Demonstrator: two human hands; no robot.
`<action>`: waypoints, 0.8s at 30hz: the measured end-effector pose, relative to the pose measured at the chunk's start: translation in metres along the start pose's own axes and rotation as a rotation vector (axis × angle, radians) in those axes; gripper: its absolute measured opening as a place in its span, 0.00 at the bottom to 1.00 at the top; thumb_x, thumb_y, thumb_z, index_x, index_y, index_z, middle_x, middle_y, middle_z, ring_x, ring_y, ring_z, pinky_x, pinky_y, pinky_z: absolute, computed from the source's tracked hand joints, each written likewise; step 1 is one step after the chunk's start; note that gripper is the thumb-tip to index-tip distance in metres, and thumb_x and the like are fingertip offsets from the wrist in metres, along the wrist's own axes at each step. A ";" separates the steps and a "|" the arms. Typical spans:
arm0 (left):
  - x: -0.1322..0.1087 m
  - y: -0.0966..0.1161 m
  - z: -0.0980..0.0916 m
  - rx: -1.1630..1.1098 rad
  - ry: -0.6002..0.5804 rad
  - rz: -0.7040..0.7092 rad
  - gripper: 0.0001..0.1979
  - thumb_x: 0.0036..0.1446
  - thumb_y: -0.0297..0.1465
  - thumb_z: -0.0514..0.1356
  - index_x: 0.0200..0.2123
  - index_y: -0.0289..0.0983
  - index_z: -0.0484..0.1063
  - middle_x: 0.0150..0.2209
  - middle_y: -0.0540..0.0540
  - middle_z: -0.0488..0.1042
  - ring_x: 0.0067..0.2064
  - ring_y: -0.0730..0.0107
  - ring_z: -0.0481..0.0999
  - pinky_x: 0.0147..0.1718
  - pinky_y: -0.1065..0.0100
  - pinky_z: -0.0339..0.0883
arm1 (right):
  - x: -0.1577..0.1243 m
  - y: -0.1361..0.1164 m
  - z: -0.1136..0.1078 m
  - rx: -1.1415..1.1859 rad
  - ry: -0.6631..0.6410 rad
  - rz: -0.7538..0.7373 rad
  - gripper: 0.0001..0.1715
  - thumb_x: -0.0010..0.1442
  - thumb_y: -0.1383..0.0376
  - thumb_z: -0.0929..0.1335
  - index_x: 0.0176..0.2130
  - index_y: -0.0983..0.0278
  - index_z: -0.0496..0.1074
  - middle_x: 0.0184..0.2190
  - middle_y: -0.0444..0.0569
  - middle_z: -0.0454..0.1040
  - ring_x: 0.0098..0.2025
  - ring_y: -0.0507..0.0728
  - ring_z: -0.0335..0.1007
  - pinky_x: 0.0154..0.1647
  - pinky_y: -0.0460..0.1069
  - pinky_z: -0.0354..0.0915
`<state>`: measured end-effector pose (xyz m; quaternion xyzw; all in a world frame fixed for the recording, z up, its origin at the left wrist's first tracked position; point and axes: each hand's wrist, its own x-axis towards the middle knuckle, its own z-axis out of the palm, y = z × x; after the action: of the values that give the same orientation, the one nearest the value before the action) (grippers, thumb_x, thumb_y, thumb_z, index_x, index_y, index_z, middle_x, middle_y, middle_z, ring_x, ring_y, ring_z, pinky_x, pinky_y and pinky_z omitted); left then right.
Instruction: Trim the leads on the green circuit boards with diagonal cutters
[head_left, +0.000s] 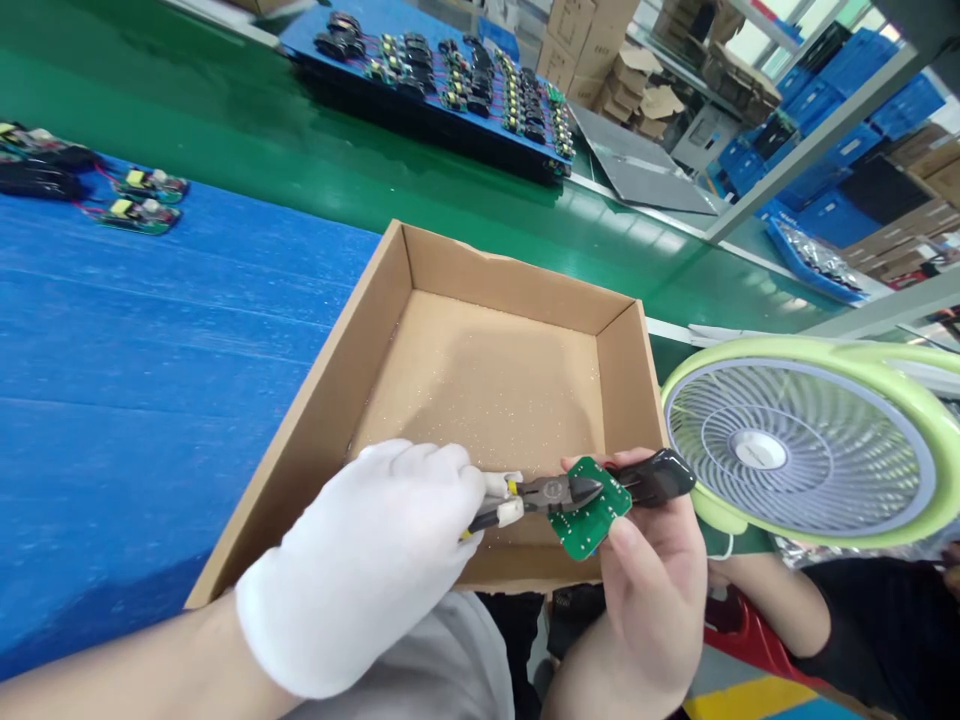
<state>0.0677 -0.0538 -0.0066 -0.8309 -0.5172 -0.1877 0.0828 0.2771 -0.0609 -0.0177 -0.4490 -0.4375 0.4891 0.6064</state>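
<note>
Head view: left hand (367,580) is squeezing cutters (559,492), right hand (652,590) is pinching green board (592,518) over box (360,330); steadying board seems wise.

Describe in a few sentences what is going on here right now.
A person's white-gloved left hand grips small yellow-handled metal cutters, whose jaws rest on a small green circuit board. The bare right hand holds that board and a black plastic part above the near wall of an open brown cardboard box. A round pale-green fan lies to the right.
</note>
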 end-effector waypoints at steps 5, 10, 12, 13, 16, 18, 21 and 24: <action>0.000 -0.001 0.003 -0.022 0.036 0.005 0.17 0.60 0.18 0.55 0.24 0.42 0.71 0.22 0.48 0.71 0.20 0.54 0.76 0.22 0.55 0.70 | 0.000 0.004 -0.017 -0.072 -0.105 0.020 0.15 0.70 0.61 0.79 0.55 0.54 0.83 0.50 0.53 0.89 0.50 0.65 0.90 0.48 0.57 0.87; -0.001 0.003 0.006 -0.090 0.045 -0.014 0.16 0.65 0.19 0.54 0.29 0.41 0.73 0.26 0.46 0.75 0.24 0.54 0.79 0.24 0.56 0.73 | 0.001 0.004 -0.020 -0.066 -0.109 0.014 0.16 0.71 0.62 0.79 0.57 0.53 0.83 0.51 0.52 0.89 0.51 0.64 0.90 0.49 0.56 0.87; -0.002 0.003 0.007 -0.125 0.045 -0.016 0.15 0.65 0.19 0.53 0.31 0.41 0.74 0.28 0.45 0.77 0.26 0.53 0.80 0.25 0.56 0.73 | 0.001 0.004 -0.019 -0.064 -0.108 0.020 0.16 0.70 0.62 0.79 0.57 0.54 0.83 0.51 0.53 0.89 0.51 0.64 0.90 0.50 0.57 0.87; -0.003 0.003 0.007 -0.136 0.045 -0.013 0.15 0.66 0.19 0.53 0.32 0.41 0.74 0.29 0.45 0.77 0.26 0.53 0.80 0.25 0.56 0.73 | 0.001 0.003 -0.018 -0.060 -0.109 0.022 0.16 0.71 0.62 0.79 0.56 0.54 0.83 0.51 0.53 0.89 0.50 0.64 0.90 0.49 0.57 0.87; -0.004 0.001 0.007 -0.150 0.050 -0.015 0.15 0.66 0.20 0.53 0.32 0.41 0.74 0.29 0.46 0.78 0.27 0.52 0.80 0.26 0.55 0.73 | 0.001 0.002 -0.016 -0.043 -0.127 0.018 0.15 0.71 0.63 0.79 0.56 0.51 0.83 0.50 0.51 0.89 0.49 0.62 0.90 0.47 0.54 0.86; -0.005 0.000 0.007 -0.153 0.057 -0.023 0.14 0.66 0.20 0.54 0.32 0.41 0.74 0.30 0.46 0.78 0.27 0.53 0.80 0.26 0.55 0.73 | 0.001 0.001 -0.016 -0.035 -0.128 0.015 0.15 0.71 0.62 0.79 0.57 0.51 0.84 0.50 0.50 0.89 0.48 0.61 0.90 0.46 0.53 0.85; -0.005 -0.001 0.006 -0.169 0.058 -0.021 0.14 0.65 0.20 0.54 0.34 0.41 0.74 0.31 0.46 0.79 0.28 0.54 0.81 0.28 0.56 0.74 | 0.001 0.003 -0.017 -0.061 -0.084 0.026 0.13 0.71 0.60 0.79 0.55 0.53 0.84 0.48 0.51 0.89 0.45 0.60 0.89 0.45 0.53 0.85; -0.005 0.001 0.007 -0.176 0.052 -0.028 0.14 0.65 0.20 0.54 0.33 0.42 0.74 0.30 0.46 0.78 0.28 0.53 0.81 0.27 0.56 0.74 | 0.001 0.004 -0.018 -0.120 -0.020 0.039 0.12 0.70 0.58 0.80 0.52 0.55 0.84 0.46 0.51 0.88 0.45 0.60 0.88 0.48 0.54 0.85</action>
<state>0.0679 -0.0562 -0.0151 -0.8225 -0.5079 -0.2551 0.0201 0.2938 -0.0615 -0.0257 -0.4879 -0.4632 0.4782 0.5645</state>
